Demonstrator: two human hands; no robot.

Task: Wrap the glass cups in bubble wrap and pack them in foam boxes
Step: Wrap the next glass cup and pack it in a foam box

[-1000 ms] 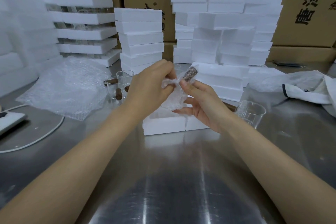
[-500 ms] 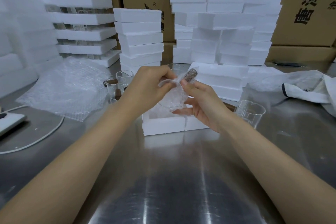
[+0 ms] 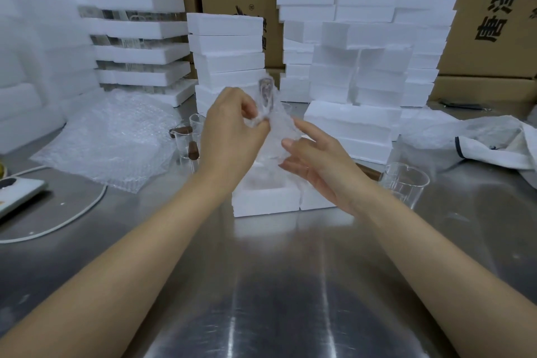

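A brushed steel table [image 3: 276,285] fills the foreground, backed by printed cardboard cartons [image 3: 479,9] and tall stacks of foam boxes [image 3: 228,58] that stand in several columns along its far side. Above the middle of the table the person holds a wrapped cup [image 3: 273,128], blurred and swathed in clear bubble wrap, with what looks like its handle poking up at the top. The left hand [image 3: 232,131] has its fingers curled and pinches the gathered wrap near the top of the bundle. The right hand [image 3: 316,166] is spread, its fingers straight and loose against the lower right side of the wrap, gripping nothing. Directly under the bundle an open foam box [image 3: 266,199] sits on the table, with another white foam piece [image 3: 316,202] touching its right side. A bare glass cup [image 3: 404,183] stands to the right, near the right wrist. To the left of the hands more glass cups [image 3: 189,139] with brown handles stand together, next to a loose pile of bubble wrap sheets [image 3: 107,136]. A white cloth [image 3: 494,145] lies crumpled at the far right, and a white device [image 3: 17,192] with a cable [image 3: 72,212] rests at the left edge.
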